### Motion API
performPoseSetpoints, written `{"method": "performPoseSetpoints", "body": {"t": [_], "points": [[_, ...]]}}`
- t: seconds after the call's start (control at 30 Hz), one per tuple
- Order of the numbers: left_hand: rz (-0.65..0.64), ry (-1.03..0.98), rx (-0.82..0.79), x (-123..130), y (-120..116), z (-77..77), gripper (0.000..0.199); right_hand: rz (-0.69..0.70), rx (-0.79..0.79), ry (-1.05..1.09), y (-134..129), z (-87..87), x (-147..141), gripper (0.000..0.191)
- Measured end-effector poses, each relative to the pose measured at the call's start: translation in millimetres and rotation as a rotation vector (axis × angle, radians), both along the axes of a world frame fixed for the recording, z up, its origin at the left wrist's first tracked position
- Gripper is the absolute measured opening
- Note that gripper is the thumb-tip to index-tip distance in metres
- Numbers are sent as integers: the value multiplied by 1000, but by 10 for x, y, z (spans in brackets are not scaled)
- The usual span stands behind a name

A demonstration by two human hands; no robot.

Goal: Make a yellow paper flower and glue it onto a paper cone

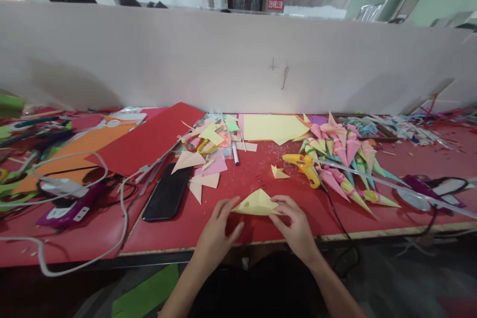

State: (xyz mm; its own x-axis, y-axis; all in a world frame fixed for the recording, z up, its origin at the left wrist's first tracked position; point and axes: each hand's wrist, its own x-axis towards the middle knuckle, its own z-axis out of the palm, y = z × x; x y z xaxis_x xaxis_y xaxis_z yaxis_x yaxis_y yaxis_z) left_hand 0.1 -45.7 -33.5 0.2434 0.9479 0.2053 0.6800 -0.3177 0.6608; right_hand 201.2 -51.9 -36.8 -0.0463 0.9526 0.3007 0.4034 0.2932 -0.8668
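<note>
The right hand pinches one corner of the folded yellow paper near the bench edge; the left hand, thumb and fingers apart, is at the other corner. Such paper (very light, I think) creases easily; corners suit holding.

Two bare forearms rise from the bottom edge, the left forearm slanting up to the right and the right forearm slanting up to the left. The hands face each other near the lower centre, well apart from touching, at about equal height. The left hand is open in a loose C shape: bent fingers reach inward above, the thumb points inward below, and a clear gap lies between them. The right hand has its index finger and thumb stretched inward, tips drawn close in a pinch. Both wrists look nearly straight.
</note>
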Motion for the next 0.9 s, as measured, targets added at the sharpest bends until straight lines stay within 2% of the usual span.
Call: {"method": "performPoseSetpoints", "body": {"t": [0.13,0.23,0.3,0.4,0.5,0.6,0.73,0.8,0.9], "points": [[212,-430,-131,31,86,-10,65,8,-55,257,43,76,-65,11],[187,-705,-335,113,90,69,70,31,-90,352,73,104,-120,11],[115,-782,-424,180,67,136,62,58,-92,351,94,120,-150,10],[98,-802,-422,266,36,204,41,104,-102,310,133,142,-172,8],[208,-757,-356,298,51,221,27,114,-145,334,178,156,-171,8],[274,-681,-304,288,92,222,33,57,-208,454,216,144,-190,15],[323,-683,-263,292,121,214,34,-10,-305,737,245,61,-285,40],[341,-686,-249,307,121,197,34,51,-395,821,252,14,-341,37],[315,-643,-254,318,115,158,34,76,-467,783,255,-13,-390,29]]}}
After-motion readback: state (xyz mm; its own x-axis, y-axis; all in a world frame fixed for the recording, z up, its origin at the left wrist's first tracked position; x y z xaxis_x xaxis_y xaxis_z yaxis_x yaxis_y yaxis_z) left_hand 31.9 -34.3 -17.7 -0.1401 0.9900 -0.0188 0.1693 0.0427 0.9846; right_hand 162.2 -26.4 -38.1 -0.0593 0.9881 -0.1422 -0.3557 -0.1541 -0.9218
